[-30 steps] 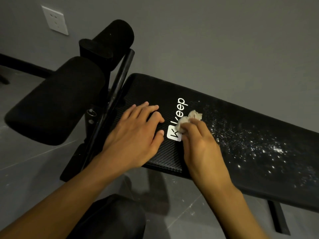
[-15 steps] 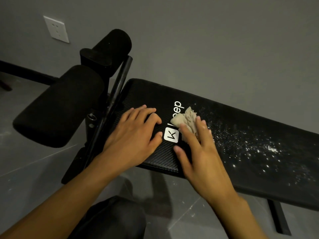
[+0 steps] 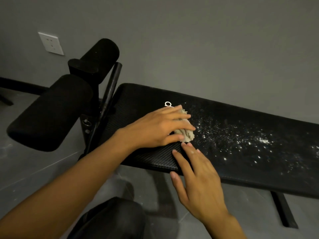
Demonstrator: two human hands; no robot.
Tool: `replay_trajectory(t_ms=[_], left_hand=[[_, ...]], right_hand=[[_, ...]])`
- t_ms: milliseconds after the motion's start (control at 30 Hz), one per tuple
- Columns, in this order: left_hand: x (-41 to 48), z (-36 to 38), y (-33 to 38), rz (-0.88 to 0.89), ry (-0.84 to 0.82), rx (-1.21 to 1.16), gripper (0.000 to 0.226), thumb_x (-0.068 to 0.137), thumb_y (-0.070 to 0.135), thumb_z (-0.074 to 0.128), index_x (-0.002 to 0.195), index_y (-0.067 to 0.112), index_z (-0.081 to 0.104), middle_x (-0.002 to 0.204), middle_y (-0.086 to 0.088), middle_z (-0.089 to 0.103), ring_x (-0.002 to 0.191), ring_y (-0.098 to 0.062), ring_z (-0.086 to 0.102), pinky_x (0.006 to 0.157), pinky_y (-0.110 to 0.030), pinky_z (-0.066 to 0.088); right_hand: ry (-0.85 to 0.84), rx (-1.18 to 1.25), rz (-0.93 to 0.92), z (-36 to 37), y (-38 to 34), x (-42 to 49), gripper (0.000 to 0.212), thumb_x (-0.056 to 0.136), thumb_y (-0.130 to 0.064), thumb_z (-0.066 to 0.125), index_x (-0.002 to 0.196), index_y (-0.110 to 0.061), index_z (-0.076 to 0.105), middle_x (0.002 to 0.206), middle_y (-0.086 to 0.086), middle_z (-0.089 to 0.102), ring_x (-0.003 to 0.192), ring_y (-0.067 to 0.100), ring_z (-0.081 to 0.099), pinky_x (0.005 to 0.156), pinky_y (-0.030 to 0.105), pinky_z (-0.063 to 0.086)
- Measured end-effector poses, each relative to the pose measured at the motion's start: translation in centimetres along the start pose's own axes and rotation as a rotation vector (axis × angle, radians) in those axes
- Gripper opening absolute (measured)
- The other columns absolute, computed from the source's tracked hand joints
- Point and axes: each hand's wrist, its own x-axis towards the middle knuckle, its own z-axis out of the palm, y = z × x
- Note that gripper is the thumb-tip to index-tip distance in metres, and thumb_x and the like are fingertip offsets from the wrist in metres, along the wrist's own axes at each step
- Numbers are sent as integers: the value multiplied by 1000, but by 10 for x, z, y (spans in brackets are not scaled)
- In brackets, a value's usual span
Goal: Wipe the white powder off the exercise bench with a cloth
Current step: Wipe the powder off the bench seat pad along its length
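Observation:
A black padded exercise bench [image 3: 138, 104] runs from the centre to the right edge. White powder [image 3: 241, 135] is scattered over its middle and right part. A crumpled beige cloth [image 3: 185, 135] lies on the pad at the powder's left edge. My left hand [image 3: 155, 128] lies over the cloth, which is bunched between its fingers and thumb. My right hand [image 3: 198, 178] hovers at the bench's near edge with its fingers spread and straight. Its fingertips are just short of the cloth. The left hand hides most of the white logo.
Two black foam rollers [image 3: 50, 111] [image 3: 100, 54] on a black post stand at the bench's left end. A grey wall with a white socket [image 3: 51, 43] is behind. A bench foot [image 3: 283, 209] rests on the grey floor, and my dark-clothed knee [image 3: 110, 219] is below.
My right hand has let go of the cloth and drawn back toward the near edge. My left hand has slid right over the logo and onto the cloth.

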Motion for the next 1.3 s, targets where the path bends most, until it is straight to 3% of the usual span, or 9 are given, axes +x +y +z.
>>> replay_trajectory(t_ms=[133,300,467,667,800,867,1033,1200,1300], left_hand=[[12,-1,-2,-112,104,50,38,99,48,53,137,42,58,133,6,54,124,-13,46,97,-36,46],[-1,-1,2,-30,72,23,38,97,52,51,133,43,61,116,7,52,105,-8,42,85,-25,40],[41,-7,-17,-316,160,37,35,99,40,58,133,34,64,120,-1,58,107,-18,46,94,-41,46],[44,-1,-16,-39,72,46,30,97,34,63,126,31,69,125,3,62,107,-14,52,92,-30,43],[73,-3,-38,-221,193,-44,27,97,22,65,124,19,71,126,-1,67,112,-14,58,101,-26,40],[87,-4,-42,-266,201,-46,27,97,19,65,123,16,71,124,-3,69,113,-16,61,103,-34,46],[79,-10,-41,-118,-33,-164,24,95,23,68,118,27,74,123,17,66,114,3,57,101,-14,42],[90,-11,-52,-224,136,-100,27,95,18,68,122,17,73,123,0,69,111,-12,61,103,-38,48],[82,-13,-43,-139,-4,-137,25,96,23,66,121,24,72,124,10,65,112,-2,56,102,-24,44]], right_hand=[[-24,-69,-18,3,2,0,55,105,-47,34,151,-16,44,160,12,35,150,26,29,120,44,31],[-23,-66,-6,4,-2,-2,57,105,-49,34,151,-17,43,160,12,34,151,26,28,120,45,30],[14,-45,18,7,-3,-2,55,105,-47,34,148,-17,48,159,10,38,149,24,31,120,44,31],[70,-17,32,10,-3,-2,52,104,-45,37,144,-17,53,155,9,44,146,24,37,118,43,34],[107,-18,47,13,-4,0,50,103,-45,40,142,-17,56,153,8,47,145,23,40,117,42,35],[109,-14,51,13,-4,-1,49,103,-44,42,141,-17,57,153,8,47,144,22,40,117,41,35],[116,-11,54,14,-4,-2,49,101,-44,45,141,-18,57,154,7,46,145,22,40,118,40,34],[127,-7,57,15,-5,-2,49,102,-45,41,141,-18,57,153,7,47,145,21,40,117,41,35],[121,-2,53,15,-4,-3,49,101,-44,43,141,-18,56,154,7,46,145,21,40,118,40,34]])
